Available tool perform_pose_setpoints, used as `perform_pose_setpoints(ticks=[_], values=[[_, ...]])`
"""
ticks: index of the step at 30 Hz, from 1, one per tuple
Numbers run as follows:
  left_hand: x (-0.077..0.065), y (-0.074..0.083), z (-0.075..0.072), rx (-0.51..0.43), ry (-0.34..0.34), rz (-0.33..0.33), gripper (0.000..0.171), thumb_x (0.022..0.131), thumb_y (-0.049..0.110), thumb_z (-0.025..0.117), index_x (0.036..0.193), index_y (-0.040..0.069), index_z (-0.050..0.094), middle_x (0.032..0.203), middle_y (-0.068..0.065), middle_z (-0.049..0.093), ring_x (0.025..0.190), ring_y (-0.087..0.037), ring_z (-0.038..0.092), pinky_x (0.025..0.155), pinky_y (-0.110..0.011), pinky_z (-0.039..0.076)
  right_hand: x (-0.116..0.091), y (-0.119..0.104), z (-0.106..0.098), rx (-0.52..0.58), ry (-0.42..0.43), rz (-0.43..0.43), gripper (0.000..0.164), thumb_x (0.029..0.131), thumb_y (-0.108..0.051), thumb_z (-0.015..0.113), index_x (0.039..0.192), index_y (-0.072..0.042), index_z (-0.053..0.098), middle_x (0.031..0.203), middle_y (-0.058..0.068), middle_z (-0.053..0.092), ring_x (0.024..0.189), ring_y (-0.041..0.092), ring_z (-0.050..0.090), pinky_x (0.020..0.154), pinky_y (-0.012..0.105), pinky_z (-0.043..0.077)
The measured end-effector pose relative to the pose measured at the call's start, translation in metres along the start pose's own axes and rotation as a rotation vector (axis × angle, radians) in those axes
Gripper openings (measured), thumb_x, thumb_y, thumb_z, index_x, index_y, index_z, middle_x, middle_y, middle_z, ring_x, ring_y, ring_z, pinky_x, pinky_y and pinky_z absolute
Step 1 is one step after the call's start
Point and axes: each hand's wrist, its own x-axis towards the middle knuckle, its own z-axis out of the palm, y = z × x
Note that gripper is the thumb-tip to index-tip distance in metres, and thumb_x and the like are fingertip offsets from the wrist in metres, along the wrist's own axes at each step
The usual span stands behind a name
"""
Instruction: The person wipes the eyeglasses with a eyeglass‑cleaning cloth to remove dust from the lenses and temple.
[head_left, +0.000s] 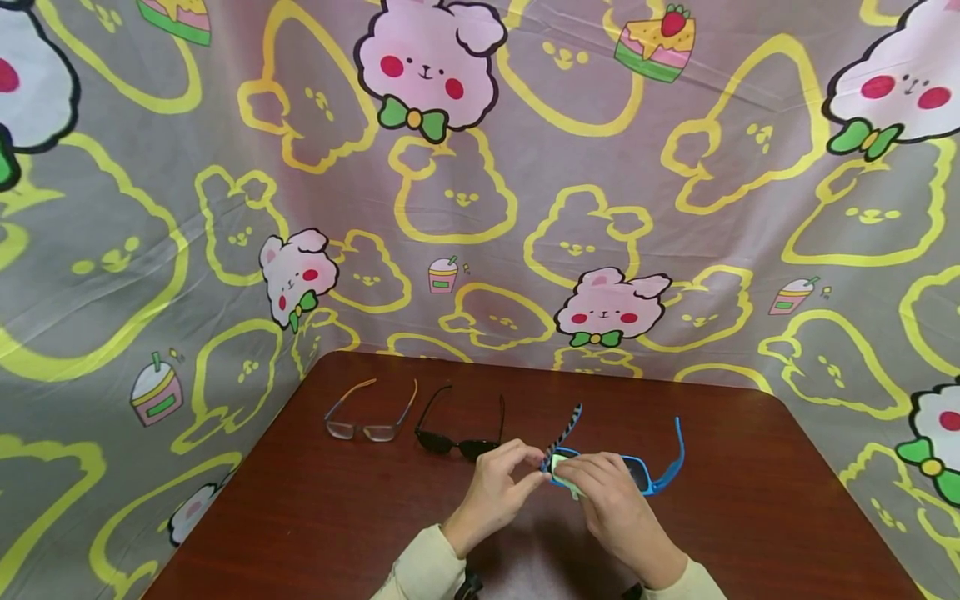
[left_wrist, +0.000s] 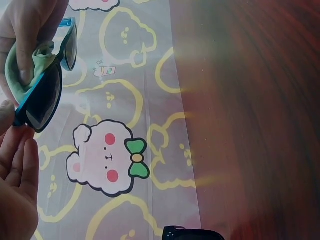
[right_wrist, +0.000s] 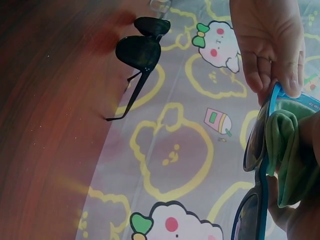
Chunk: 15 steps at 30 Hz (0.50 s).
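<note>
A pair of blue-framed sunglasses [head_left: 638, 473] with dark lenses and unfolded temples is held above the table. My left hand [head_left: 498, 487] pinches its left end near the hinge, where a striped temple [head_left: 564, 433] rises. With my right hand [head_left: 615, 504] I hold a light green cloth [right_wrist: 285, 155] against the inner face of the left lens. In the left wrist view, a finger presses into the bunched cloth [left_wrist: 15, 80] behind the sunglasses [left_wrist: 46, 100]. The right hand's fingers partly hide the cloth in the head view.
Black sunglasses [head_left: 442, 444] lie on the brown table [head_left: 360, 508], left of my hands, temples unfolded. Farther left are clear-lensed eyeglasses [head_left: 378, 432] with orange-tipped temples. A patterned curtain [head_left: 465, 192] hangs behind and beside the table.
</note>
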Motion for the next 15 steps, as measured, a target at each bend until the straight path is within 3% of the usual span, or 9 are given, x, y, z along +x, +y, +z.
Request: perform_pose_setpoints(ticks=[8, 15], values=[[0.0012, -0.0042, 0.0021, 0.03, 0.026, 0.098, 0.014, 0.083, 0.014, 0.073, 0.095, 0.011, 0.065, 0.086, 0.004, 0.063, 0.082, -0.004, 0.061, 0.063, -0.029, 0.051, 0.0025, -0.0001, 0.0012, -0.018, 0.051, 0.006, 0.042, 0.104, -0.024, 0.028, 0.104, -0.01, 0.068, 0.099, 0.0, 0.069, 0.09, 0.018, 0.062, 0.078, 0.04, 0.036], [0.0013, -0.0032, 0.0025, 0.025, 0.012, 0.112, 0.014, 0.084, 0.013, 0.072, 0.095, 0.01, 0.065, 0.086, 0.004, 0.063, 0.079, -0.004, 0.061, 0.06, -0.019, 0.048, 0.0046, -0.0002, 0.0018, -0.035, 0.067, 0.031, 0.04, 0.104, -0.023, 0.029, 0.103, -0.011, 0.068, 0.096, -0.001, 0.068, 0.087, 0.017, 0.059, 0.074, 0.043, 0.032]])
